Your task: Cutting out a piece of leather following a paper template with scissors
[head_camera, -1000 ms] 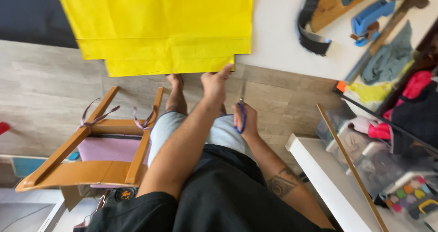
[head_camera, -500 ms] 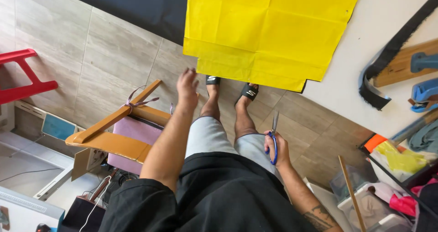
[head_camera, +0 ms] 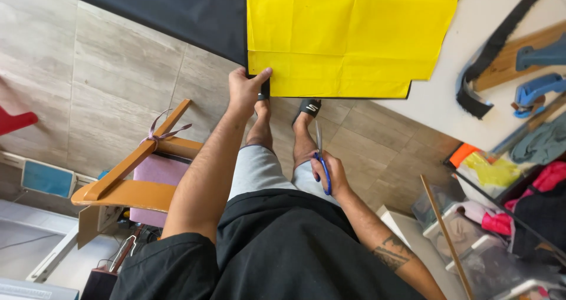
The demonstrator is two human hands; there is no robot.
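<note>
A yellow fabric sheet [head_camera: 348,35] lies on a white table [head_camera: 466,82], partly over black fabric [head_camera: 171,11] that hangs over the table's left part. My left hand [head_camera: 246,89] pinches the lower left corner of the yellow sheet together with the black edge under it. My right hand [head_camera: 330,173] is lower, near my thigh, and grips blue-handled scissors [head_camera: 320,152] with the blades pointing up toward the table. The scissors are apart from the fabric.
A wooden chair [head_camera: 127,176] with a pink cushion stands at my left on the tiled floor. A black strap [head_camera: 489,58], a wooden board and blue clamps [head_camera: 533,88] lie on the table's right. Clear bins of cloth [head_camera: 489,241] sit lower right.
The view shifted so the fabric now sits closer. My left hand rose and took hold of the yellow sheet's corner. My right hand keeps the scissors low.
</note>
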